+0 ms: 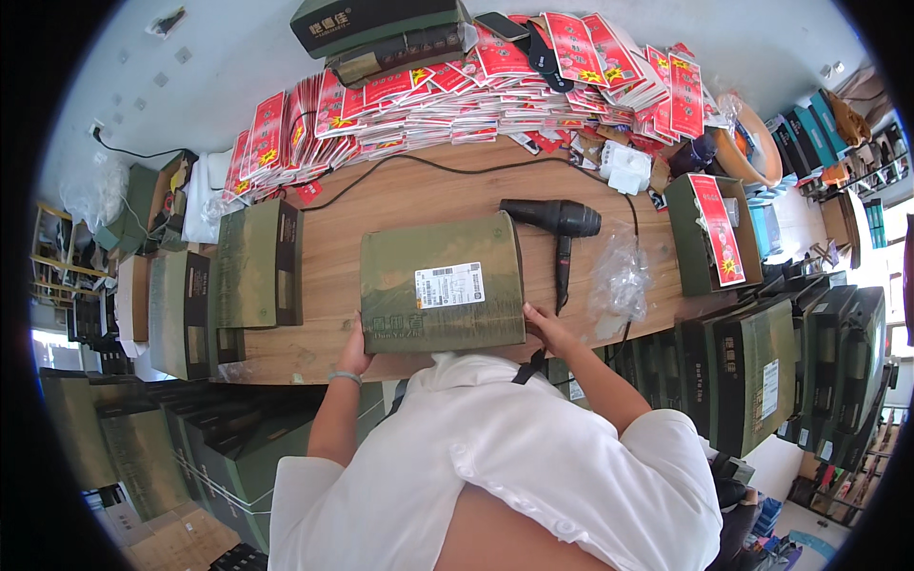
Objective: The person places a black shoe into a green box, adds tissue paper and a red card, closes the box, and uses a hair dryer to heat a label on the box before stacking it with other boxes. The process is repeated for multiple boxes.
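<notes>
A flat olive-green shoebox-like carton [400, 271], wrapped in clear film and bearing a white label [449, 285], lies in front of me at the near edge of the wooden table. My left hand [353, 350] grips its lower left side. At the lower right corner my right hand [550, 330] holds the other side, thumb along the edge and the remaining fingers partly hidden below. Just right of the carton rests a black hair dryer [554, 217], its handle pointing toward me. Crumpled clear plastic film [619, 281] sits beyond the dryer.
Red printed packets [428, 105] are heaped along the wall, with green boxes [381, 38] on top. A black cord [457, 171] crosses the table [328, 247]. Green boxes [257, 266] stand at the left; an open box [687, 228] and stacked cartons [752, 371] occupy the right.
</notes>
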Demonstrator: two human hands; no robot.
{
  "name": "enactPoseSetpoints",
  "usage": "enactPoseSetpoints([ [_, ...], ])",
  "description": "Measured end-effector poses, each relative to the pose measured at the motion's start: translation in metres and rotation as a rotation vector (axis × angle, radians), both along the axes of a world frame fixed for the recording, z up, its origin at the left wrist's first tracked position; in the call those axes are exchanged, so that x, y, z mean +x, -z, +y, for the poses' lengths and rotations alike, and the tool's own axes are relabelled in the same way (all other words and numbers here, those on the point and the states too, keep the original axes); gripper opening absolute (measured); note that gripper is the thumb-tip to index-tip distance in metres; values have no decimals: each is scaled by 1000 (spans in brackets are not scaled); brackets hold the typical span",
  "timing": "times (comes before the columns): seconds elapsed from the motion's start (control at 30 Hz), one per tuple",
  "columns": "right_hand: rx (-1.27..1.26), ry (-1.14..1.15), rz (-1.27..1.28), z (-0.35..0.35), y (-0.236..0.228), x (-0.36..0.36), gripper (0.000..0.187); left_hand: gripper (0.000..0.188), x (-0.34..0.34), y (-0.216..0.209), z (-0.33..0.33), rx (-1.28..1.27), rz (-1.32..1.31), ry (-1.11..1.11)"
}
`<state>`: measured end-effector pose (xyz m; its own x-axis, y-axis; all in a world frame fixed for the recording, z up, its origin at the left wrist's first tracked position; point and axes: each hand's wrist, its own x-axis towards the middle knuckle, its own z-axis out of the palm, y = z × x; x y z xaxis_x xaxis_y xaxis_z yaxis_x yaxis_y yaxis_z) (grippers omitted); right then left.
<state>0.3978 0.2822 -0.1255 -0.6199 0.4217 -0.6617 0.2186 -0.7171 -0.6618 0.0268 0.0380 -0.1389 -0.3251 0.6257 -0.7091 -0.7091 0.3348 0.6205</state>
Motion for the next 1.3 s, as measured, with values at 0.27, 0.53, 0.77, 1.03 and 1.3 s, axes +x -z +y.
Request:
enactPoseSetpoints([
  [0.27, -108, 147, 47, 7, -19, -9, 77, 85, -32, -3, -11, 33, -268, -160],
  [0.53, -50, 25, -146, 35, -99, -21, 60, 84, -30, -72, 0, 190, -45, -109],
  [0.77, 10, 508, 452, 22, -133, -90, 36, 31, -52, -183, 52, 657, -600, -124],
  [1.03, 1175, -649, -538, -22, -5, -237, 85, 19, -65, -214, 86, 570, -594, -265],
  [1.3, 1107, -867, -631, 4, 69, -302, 105, 17, -48, -212, 61, 507, -565, -248],
])
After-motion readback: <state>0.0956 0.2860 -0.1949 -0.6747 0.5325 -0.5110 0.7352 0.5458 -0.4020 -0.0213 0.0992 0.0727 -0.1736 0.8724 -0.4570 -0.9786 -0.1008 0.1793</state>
